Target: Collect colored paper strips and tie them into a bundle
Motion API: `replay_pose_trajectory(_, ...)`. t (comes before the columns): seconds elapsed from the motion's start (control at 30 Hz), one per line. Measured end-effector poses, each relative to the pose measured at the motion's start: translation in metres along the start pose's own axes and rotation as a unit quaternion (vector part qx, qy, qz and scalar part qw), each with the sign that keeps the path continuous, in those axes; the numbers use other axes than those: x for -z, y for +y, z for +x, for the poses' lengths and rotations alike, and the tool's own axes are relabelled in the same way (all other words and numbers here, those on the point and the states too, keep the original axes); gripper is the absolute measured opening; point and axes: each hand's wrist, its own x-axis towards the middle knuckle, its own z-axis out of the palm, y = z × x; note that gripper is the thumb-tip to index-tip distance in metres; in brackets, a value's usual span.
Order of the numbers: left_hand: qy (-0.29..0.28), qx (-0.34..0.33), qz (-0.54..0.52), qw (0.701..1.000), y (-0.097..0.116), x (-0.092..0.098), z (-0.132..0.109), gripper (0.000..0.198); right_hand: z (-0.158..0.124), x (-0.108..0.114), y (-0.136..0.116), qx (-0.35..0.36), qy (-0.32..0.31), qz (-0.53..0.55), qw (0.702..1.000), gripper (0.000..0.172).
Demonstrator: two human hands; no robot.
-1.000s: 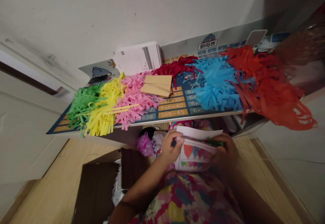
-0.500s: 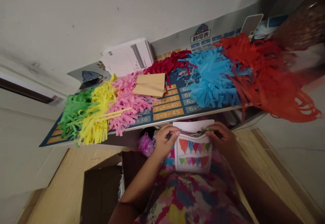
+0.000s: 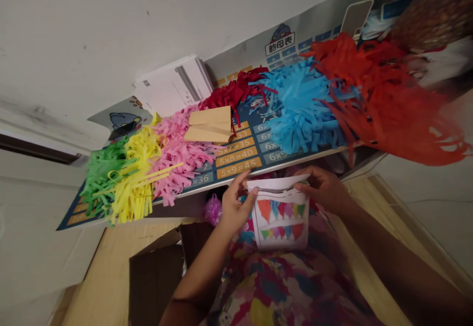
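A small white bag, printed with two rows of coloured bunting, is held upright over my lap. My left hand pinches the bag's upper left edge between thumb and fingers. On the other side, my right hand grips the top right corner, its thumb in front. A pale flap stands up behind the bag's mouth, which is a narrow dark slit. What lies inside the bag is hidden.
Along the shelf lie bundles of paper strips: green, yellow, pink, dark red, blue and orange-red. A folded tan card rests among them. White boxes lean on the wall. A cardboard box stands below.
The bag's mouth looks narrower, and the green and red bits seen at it before no longer show. My left fingers have lifted and straightened somewhat. The view has shifted slightly.
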Motion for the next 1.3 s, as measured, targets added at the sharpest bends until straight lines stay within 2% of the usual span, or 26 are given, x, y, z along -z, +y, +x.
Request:
replay_pose_trajectory(0.1, -0.075, -0.011, 0.05, 0.996, 0.011, 0.009, 0.013, 0.013, 0.005, 0.002, -0.013, 0.006, -0.013, -0.042, 0.999, 0.026)
replay_pose_trajectory(0.23, -0.163, -0.037, 0.128, 0.978, 0.027, 0.019, 0.031, 0.012, 0.012, 0.008, -0.027, 0.037, -0.049, -0.129, 0.99, 0.021)
replay_pose_trajectory(0.3, -0.188, -0.06, 0.147, 0.969, 0.03, 0.021, 0.034, 0.013, 0.015, 0.01, -0.029, 0.052, -0.055, -0.173, 0.982, 0.019)
replay_pose_trajectory(0.5, -0.157, -0.111, 0.21, 0.959, 0.03, 0.021, 0.031, 0.017, 0.017, 0.009, -0.028, 0.107, -0.044, -0.287, 0.951, 0.016)
replay_pose_trajectory(0.7, -0.179, -0.064, 0.238, 0.952, 0.039, 0.021, 0.036, 0.013, 0.024, 0.009, -0.032, 0.182, -0.093, -0.298, 0.932, 0.018)
replay_pose_trajectory(0.77, -0.18, -0.071, 0.24, 0.951, 0.039, 0.02, 0.038, 0.014, 0.026, 0.01, -0.03, 0.204, -0.104, -0.308, 0.923, 0.019)
replay_pose_trajectory(0.93, -0.163, -0.123, 0.274, 0.94, 0.038, 0.018, 0.037, 0.018, 0.026, 0.01, -0.025, 0.213, -0.103, -0.336, 0.912, 0.024)
replay_pose_trajectory(1.07, -0.179, -0.156, 0.278, 0.931, 0.04, 0.02, 0.037, 0.019, 0.029, 0.012, -0.031, 0.211, -0.132, -0.343, 0.906, 0.026)
replay_pose_trajectory(1.17, -0.184, -0.204, 0.262, 0.925, 0.034, 0.019, 0.033, 0.023, 0.026, 0.013, -0.035, 0.197, -0.149, -0.295, 0.923, 0.031)
replay_pose_trajectory(1.23, -0.159, -0.231, 0.239, 0.93, 0.026, 0.018, 0.028, 0.025, 0.018, 0.011, -0.032, 0.168, -0.153, -0.221, 0.948, 0.035)
replay_pose_trajectory(1.3, -0.124, -0.247, 0.197, 0.941, 0.019, 0.015, 0.021, 0.023, 0.008, 0.005, -0.024, 0.119, -0.128, -0.138, 0.975, 0.038)
